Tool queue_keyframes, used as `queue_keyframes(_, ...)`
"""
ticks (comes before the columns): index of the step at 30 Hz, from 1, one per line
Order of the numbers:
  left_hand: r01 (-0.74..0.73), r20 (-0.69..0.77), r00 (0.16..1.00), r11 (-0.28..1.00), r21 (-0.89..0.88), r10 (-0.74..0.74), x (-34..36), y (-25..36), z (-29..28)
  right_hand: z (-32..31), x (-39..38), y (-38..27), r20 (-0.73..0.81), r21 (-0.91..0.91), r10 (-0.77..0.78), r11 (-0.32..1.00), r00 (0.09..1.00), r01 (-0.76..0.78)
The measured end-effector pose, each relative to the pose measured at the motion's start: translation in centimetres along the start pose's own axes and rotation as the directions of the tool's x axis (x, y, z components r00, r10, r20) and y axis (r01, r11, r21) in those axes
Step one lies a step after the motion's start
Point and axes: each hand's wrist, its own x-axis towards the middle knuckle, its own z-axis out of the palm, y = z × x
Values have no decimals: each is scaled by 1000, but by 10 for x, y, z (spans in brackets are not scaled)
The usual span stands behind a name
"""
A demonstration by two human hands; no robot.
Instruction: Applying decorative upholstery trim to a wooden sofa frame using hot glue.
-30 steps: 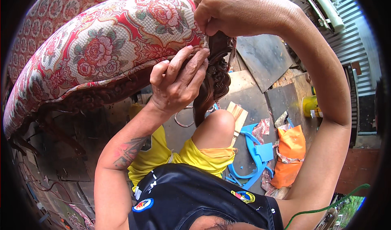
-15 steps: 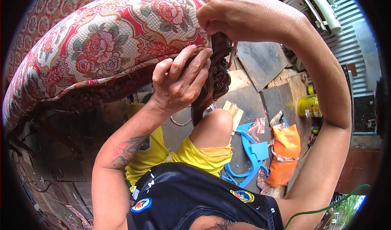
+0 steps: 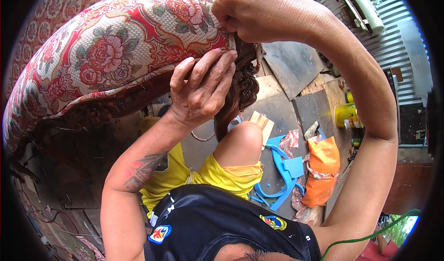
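A curved, padded seat (image 3: 104, 52) covered in red and cream floral upholstery fabric fills the upper left of the head view. Dark carved wood (image 3: 245, 83) shows along its lower side and right end. My left hand (image 3: 201, 87) rests with bent, slightly spread fingers on the fabric's lower edge, where it meets the wood; its fingertips press near the right corner. Just above, my right hand (image 3: 249, 13) is closed in a fist against the fabric's right edge. Its fingertips are tucked out of sight, so what they pinch is hidden.
Blue cut pieces (image 3: 286, 168) and an orange bundle (image 3: 321, 168) lie on the floor at the right, beside fabric scraps. A yellow can (image 3: 347, 116) stands farther right. Corrugated metal (image 3: 404, 52) lines the far right. A green cord (image 3: 370, 235) crosses the lower right.
Both hands and the seat appear slightly farther left and up in the view. My left fingers stay at the edge, and my right fist remains closed beside the corner.
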Motion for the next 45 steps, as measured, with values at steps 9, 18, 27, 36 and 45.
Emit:
queue_keyframes(9, 5, 54, 999, 1000, -12, -4, -1, -3, -4, -11, 1, -18, -22, -16, 7, 1000, 1000, -8)
queue_keyframes(18, 41, 78, 996, 999, 2, -41, -6, -5, -8, 0, 4, -10, -109, -103, -62, 993, 992, 51)
queue_keyframes(27, -31, 57, 998, 997, 68, 27, -3, -7, -9, 11, 4, -4, -184, -118, -60, 992, 981, 38)
queue_keyframes(36, -100, 120, 989, 992, 83, 90, -3, -14, -17, 28, 4, -6, -291, -232, -96, 972, 952, 27)
queue_keyframes(45, -134, 237, 963, 991, 0, 130, 13, -22, -30, 28, 6, -6, -309, -215, -16, 975, 951, -54)
